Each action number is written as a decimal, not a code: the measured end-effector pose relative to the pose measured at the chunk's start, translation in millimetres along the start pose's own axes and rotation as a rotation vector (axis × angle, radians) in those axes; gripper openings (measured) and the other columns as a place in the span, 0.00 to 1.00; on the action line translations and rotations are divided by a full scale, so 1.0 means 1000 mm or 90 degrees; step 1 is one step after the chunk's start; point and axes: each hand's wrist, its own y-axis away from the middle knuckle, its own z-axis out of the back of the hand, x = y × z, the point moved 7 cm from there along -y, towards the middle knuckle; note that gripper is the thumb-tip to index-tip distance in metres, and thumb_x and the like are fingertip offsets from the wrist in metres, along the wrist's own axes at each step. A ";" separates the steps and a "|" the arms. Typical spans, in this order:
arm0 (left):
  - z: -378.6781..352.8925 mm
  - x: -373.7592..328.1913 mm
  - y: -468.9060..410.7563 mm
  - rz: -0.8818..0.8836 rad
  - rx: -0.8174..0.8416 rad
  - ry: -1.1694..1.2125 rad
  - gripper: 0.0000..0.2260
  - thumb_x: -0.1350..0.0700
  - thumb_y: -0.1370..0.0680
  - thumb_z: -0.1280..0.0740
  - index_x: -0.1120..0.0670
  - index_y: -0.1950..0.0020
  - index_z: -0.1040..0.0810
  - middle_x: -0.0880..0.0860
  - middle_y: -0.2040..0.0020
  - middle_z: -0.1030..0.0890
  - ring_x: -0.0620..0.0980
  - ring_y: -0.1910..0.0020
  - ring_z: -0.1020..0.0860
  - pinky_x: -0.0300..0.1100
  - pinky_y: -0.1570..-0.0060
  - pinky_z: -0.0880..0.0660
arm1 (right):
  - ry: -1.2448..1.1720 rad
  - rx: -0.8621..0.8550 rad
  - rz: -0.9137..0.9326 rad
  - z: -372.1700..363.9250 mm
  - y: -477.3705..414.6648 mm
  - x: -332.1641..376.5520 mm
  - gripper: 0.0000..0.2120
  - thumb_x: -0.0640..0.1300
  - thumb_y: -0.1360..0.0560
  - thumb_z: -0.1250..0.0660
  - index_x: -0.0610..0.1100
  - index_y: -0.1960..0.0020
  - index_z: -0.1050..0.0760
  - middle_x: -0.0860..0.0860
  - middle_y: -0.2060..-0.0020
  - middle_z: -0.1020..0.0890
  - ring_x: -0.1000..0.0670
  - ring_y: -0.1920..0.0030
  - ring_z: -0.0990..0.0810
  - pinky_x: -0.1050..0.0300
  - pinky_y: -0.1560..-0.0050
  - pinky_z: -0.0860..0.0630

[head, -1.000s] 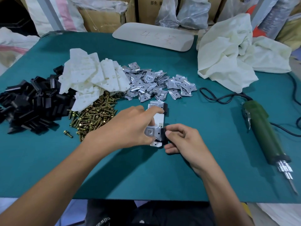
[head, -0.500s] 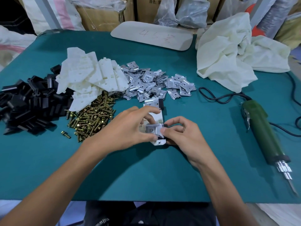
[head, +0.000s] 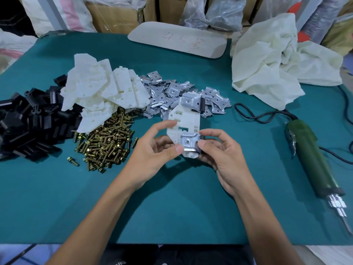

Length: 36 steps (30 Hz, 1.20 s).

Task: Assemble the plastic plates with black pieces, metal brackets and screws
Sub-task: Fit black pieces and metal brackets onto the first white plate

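we see a white plastic plate (head: 183,119) held between both hands, raised off the teal table mat (head: 172,207) near its middle. its far end overlaps the heap of loose metal brackets (head: 164,92) from our view. the plate carries an upper bracket (head: 189,101) with a black piece (head: 202,104) at its right, and a lower bracket (head: 188,142) near the hands. the left hand (head: 152,152) pinches the plate's lower left, thumb at the lower bracket's edge. the right hand (head: 223,155) pinches the lower bracket's right edge between thumb and forefinger. to the left lie the pile of white plates (head: 101,90), the brass screws (head: 107,144) and the heap of black pieces (head: 28,119). a green electric screwdriver (head: 311,163) lies at the right, a crumpled cloth (head: 271,60) beyond it.
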 end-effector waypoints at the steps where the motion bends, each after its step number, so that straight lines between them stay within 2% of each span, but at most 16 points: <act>1: 0.001 0.001 0.000 0.004 -0.004 0.009 0.26 0.61 0.28 0.26 0.50 0.32 0.27 0.57 0.50 0.14 0.52 0.50 0.17 0.42 0.45 0.22 | 0.000 0.006 -0.002 -0.001 0.000 0.000 0.14 0.34 0.23 0.29 0.53 0.54 0.15 0.46 0.60 0.14 0.50 0.62 0.15 0.61 0.59 0.18; 5: 0.003 0.001 0.000 0.015 -0.009 0.015 0.26 0.61 0.28 0.26 0.51 0.32 0.27 0.57 0.50 0.14 0.51 0.51 0.16 0.40 0.47 0.22 | 0.006 0.013 -0.005 0.001 0.001 -0.002 0.12 0.35 0.23 0.28 0.53 0.53 0.16 0.45 0.59 0.14 0.50 0.61 0.15 0.62 0.59 0.19; 8: 0.004 0.004 0.000 0.033 -0.007 0.013 0.25 0.60 0.28 0.26 0.51 0.32 0.27 0.58 0.50 0.14 0.52 0.51 0.16 0.42 0.45 0.21 | 0.014 0.024 -0.007 0.000 0.000 -0.003 0.08 0.43 0.28 0.24 0.54 0.52 0.16 0.45 0.58 0.15 0.49 0.60 0.16 0.61 0.57 0.19; 11: 0.004 0.007 0.001 0.048 0.011 0.014 0.24 0.61 0.25 0.29 0.52 0.31 0.29 0.58 0.50 0.14 0.52 0.50 0.17 0.46 0.40 0.23 | 0.009 0.040 -0.003 -0.001 0.000 -0.003 0.12 0.48 0.34 0.21 0.53 0.51 0.16 0.41 0.56 0.19 0.46 0.58 0.17 0.58 0.56 0.19; 13: 0.003 0.009 0.001 0.052 0.023 0.011 0.24 0.61 0.25 0.29 0.52 0.30 0.29 0.58 0.50 0.14 0.53 0.50 0.18 0.45 0.40 0.23 | 0.016 0.042 0.004 0.000 0.000 -0.003 0.12 0.47 0.33 0.22 0.52 0.50 0.17 0.42 0.56 0.20 0.45 0.56 0.18 0.57 0.55 0.19; 16: 0.005 0.011 0.001 0.049 0.012 -0.016 0.25 0.59 0.26 0.27 0.50 0.31 0.28 0.58 0.53 0.15 0.54 0.53 0.20 0.43 0.45 0.24 | 0.045 0.040 0.023 0.003 -0.001 -0.003 0.09 0.41 0.29 0.24 0.49 0.50 0.18 0.48 0.57 0.18 0.48 0.55 0.19 0.57 0.54 0.19; 20: 0.009 0.014 0.002 0.052 0.002 -0.015 0.23 0.60 0.25 0.25 0.48 0.33 0.26 0.55 0.57 0.15 0.53 0.56 0.20 0.44 0.47 0.24 | 0.045 0.061 0.022 0.001 -0.001 -0.005 0.09 0.32 0.23 0.29 0.45 0.51 0.21 0.46 0.56 0.18 0.48 0.55 0.18 0.54 0.53 0.17; 25: 0.009 0.017 0.001 0.063 0.023 0.002 0.22 0.63 0.22 0.30 0.51 0.30 0.28 0.65 0.48 0.16 0.57 0.51 0.20 0.49 0.41 0.23 | 0.047 0.061 0.045 -0.002 0.001 -0.004 0.08 0.32 0.24 0.28 0.44 0.51 0.23 0.53 0.58 0.16 0.53 0.56 0.17 0.60 0.55 0.19; 27: 0.008 0.016 0.001 0.066 0.030 0.003 0.21 0.63 0.22 0.31 0.51 0.30 0.28 0.64 0.48 0.16 0.56 0.50 0.20 0.47 0.42 0.22 | 0.045 0.054 0.048 -0.002 0.002 -0.002 0.08 0.36 0.26 0.26 0.43 0.50 0.22 0.53 0.57 0.15 0.53 0.56 0.17 0.60 0.56 0.19; 32: 0.010 0.016 -0.003 0.090 -0.003 0.060 0.19 0.63 0.17 0.38 0.50 0.27 0.31 0.60 0.52 0.15 0.52 0.57 0.18 0.43 0.52 0.21 | 0.026 0.043 -0.008 0.000 0.002 -0.006 0.17 0.45 0.30 0.25 0.43 0.42 0.19 0.44 0.55 0.15 0.48 0.58 0.17 0.58 0.56 0.18; 36: 0.016 0.020 -0.004 0.134 -0.032 0.111 0.23 0.64 0.17 0.38 0.52 0.23 0.38 0.60 0.52 0.14 0.51 0.59 0.18 0.41 0.54 0.20 | 0.027 0.100 -0.033 0.000 0.005 -0.007 0.24 0.41 0.32 0.24 0.45 0.36 0.20 0.48 0.55 0.14 0.49 0.58 0.16 0.59 0.50 0.18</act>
